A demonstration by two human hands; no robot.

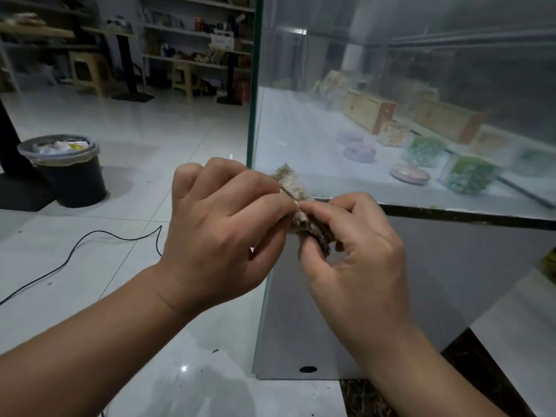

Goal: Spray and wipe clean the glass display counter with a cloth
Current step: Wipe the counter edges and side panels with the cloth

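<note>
Our left hand (222,230) and right hand (355,257) both pinch the cloth (307,224) between them; glass display counter (391,70) just behind grip.

Cloth (304,212) partly hidden between both hands.

A lined black bin (69,176) stands on the tiled floor (150,130) at nine o'clock, with a black cable (90,233) trailing nearby. At eleven o'clock are pale stools (87,70) and what look like cluttered shelves (192,34).

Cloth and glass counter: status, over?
Left hand and right hand both pinch the grey cloth, bunched between them. Glass display counter hazy, cloth at its corner edge. Nothing blocks the glass.
</note>
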